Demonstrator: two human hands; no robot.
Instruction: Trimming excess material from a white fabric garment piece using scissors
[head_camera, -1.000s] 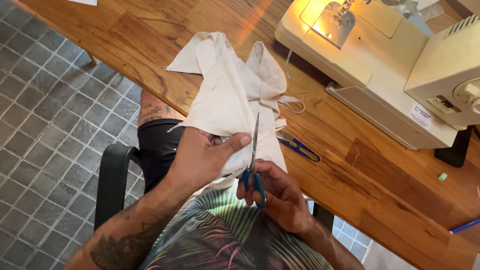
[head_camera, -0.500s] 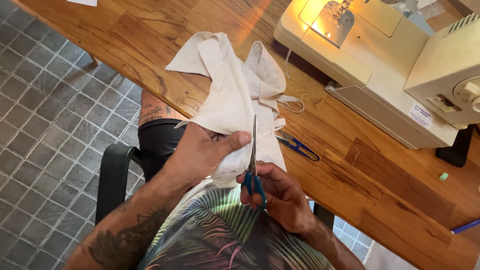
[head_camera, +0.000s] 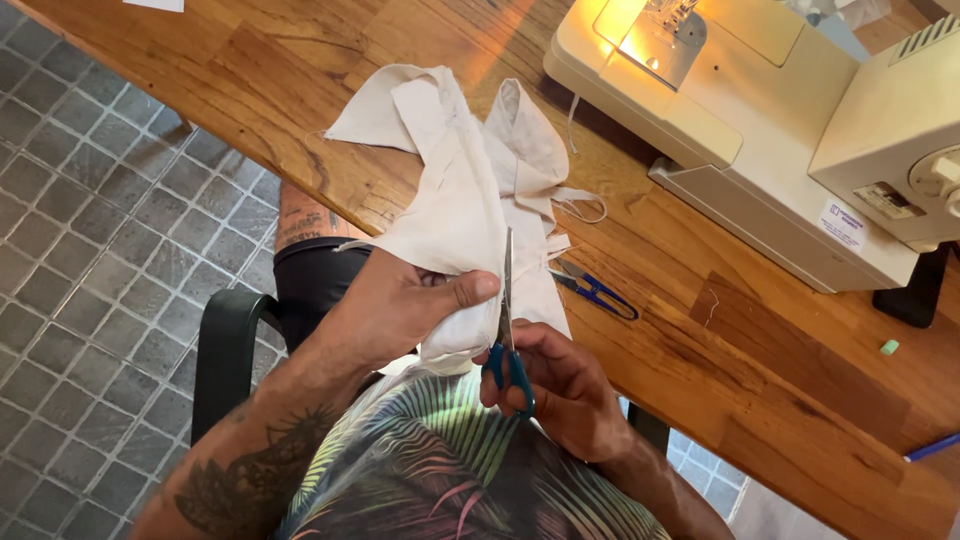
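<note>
The step in hand looks like trimming: the left hand (head_camera: 400, 310) is closed around a bunched fold of cream cloth (head_camera: 470, 200), thumb pressed along its edge, while the right hand (head_camera: 560, 390) grips the blue-handled scissors (head_camera: 508, 330) with fingers through the loops. The blades point up, nearly closed, right beside the thumb and against the cloth's edge. The cloth hangs off the near edge of the wooden worktop (head_camera: 760, 360) — its far part lies spread on the wood, its near part is held over the lap.

The next cut calls for the fold to be held taut and the thumb kept clear of the blades, I judge.

Just beside the cloth lie small blue thread snips (head_camera: 597, 293); a cream sewing machine (head_camera: 780, 130) stands well behind, lamp lit. Loose cloth tails and a thread near the blades could snag.
</note>
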